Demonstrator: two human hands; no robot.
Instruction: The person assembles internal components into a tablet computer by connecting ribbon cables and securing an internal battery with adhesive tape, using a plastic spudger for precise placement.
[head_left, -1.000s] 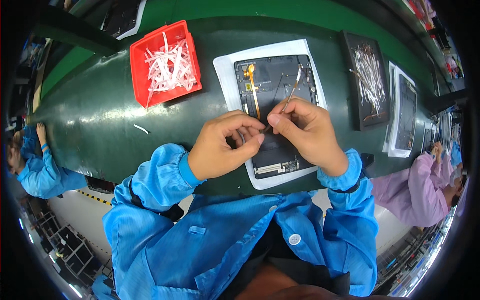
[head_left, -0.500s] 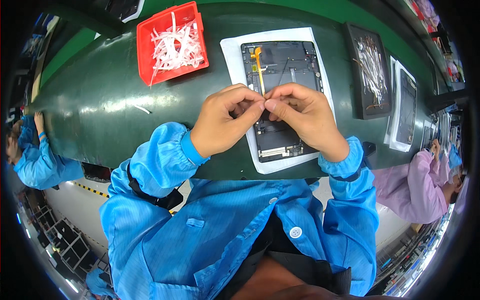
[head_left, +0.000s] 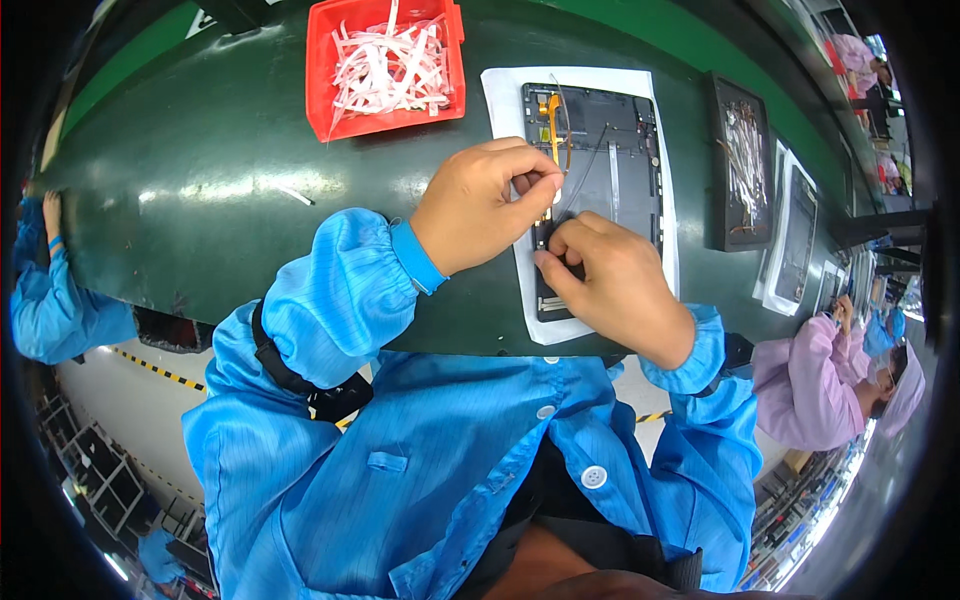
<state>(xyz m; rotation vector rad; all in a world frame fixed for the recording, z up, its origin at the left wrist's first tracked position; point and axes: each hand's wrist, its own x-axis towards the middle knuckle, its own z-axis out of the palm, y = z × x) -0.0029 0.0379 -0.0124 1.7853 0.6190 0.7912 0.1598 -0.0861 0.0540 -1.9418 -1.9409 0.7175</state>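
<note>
A dark flat tablet-like device housing [head_left: 585,180] lies on a white sheet [head_left: 505,100], with an orange flex cable [head_left: 553,118] along its upper left. My left hand [head_left: 490,205] is closed in a pinch over the housing's left edge, on a thin cable [head_left: 568,120] that curves up from the fingertips. Lower down, my right hand [head_left: 625,285] bends over the housing, thumb and forefinger closed at its left edge. Whatever those fingers hold or press is hidden. A thin black wire [head_left: 590,170] and a pale strip [head_left: 614,180] run across the housing.
Beyond my left hand stands a red bin [head_left: 320,95] full of white-pink strips. One small white strip [head_left: 297,196] lies on the green table [head_left: 200,230]. To the right are a black tray [head_left: 730,215] of thin cables and another housing [head_left: 795,240]. Co-workers sit at both sides.
My hands, earlier pinched together over the housing, have parted: the right moved down, the left slightly up. A thin cable now stands up from my left fingers. The whole view has shifted somewhat.
</note>
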